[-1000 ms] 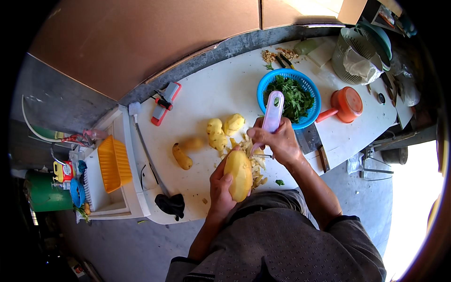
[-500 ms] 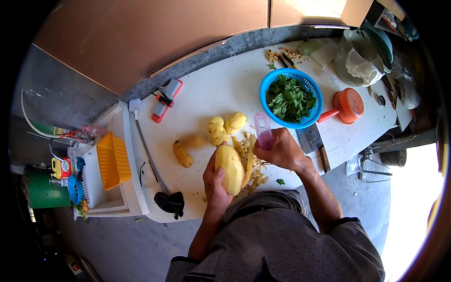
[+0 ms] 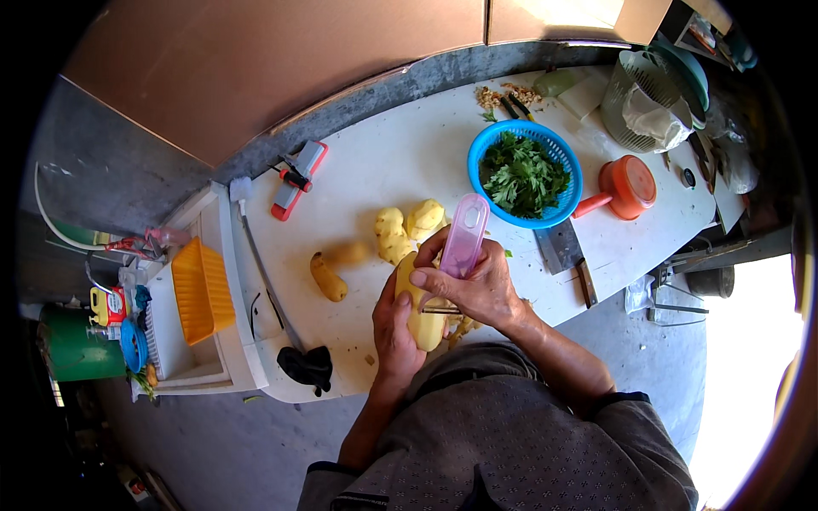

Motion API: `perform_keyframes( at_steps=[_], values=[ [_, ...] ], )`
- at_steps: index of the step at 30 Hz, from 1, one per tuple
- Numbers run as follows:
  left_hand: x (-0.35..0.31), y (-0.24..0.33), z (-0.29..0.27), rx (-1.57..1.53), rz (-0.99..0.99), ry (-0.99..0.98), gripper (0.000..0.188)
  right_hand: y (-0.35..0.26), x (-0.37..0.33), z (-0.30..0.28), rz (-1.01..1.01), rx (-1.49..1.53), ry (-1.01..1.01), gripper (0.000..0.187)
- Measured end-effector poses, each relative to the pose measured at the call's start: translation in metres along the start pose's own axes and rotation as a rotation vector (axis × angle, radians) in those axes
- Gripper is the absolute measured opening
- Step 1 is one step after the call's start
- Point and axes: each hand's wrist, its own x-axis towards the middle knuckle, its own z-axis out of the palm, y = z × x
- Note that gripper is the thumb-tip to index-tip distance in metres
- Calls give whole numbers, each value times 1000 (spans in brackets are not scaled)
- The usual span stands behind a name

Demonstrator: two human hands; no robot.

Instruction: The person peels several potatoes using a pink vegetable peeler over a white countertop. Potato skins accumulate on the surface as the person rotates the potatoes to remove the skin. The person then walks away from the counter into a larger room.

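My left hand [image 3: 394, 332] grips a large peeled potato [image 3: 426, 330], pale yellow and tilted, from its left side. A pink-handled peeler [image 3: 464, 232] is held in my right hand [image 3: 475, 285], its metal blade lying across the potato; the right fingers cover the potato's upper part. Two peeled potatoes [image 3: 393, 236] lie on the white table just beyond my left hand. To their left rests a brown, unpeeled-looking tuber [image 3: 327, 278]. Thin peelings [image 3: 464, 327] lie under and beside my right hand, partly hidden.
A blue plastic basket [image 3: 473, 170] of green leaves [image 3: 524, 175] stands beyond my right hand. Right of it are a cleaver [image 3: 561, 249] and an orange saucepan [image 3: 627, 187]. A sink with a yellow-orange basket [image 3: 203, 289] adjoins the table's left end. A black cloth [image 3: 305, 366] hangs near the front edge.
My right hand has moved left and toward me, bringing the peeler from beyond the potato onto it. The hanging strip of peel at the potato's right side no longer shows.
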Motion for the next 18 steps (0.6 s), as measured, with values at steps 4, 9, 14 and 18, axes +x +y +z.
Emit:
perform_keyframes(
  at_steps=[4, 9, 14, 18],
  values=[
    [-3, -1, 2, -4, -14, 49, 61, 3, 2, 4, -16, -117, 54, 24],
    [-6, -1, -2, -1, -31, -32, 61, 8, 12, -4, 71, -79, 155, 31],
    [-9, -1, 1, -14, -35, -15, 61, 8, 19, -8, 86, -47, 181, 33],
    [-9, 3, -4, 12, -44, -75, 65, 4, 19, -7, 99, -5, 180, 32]
  ],
)
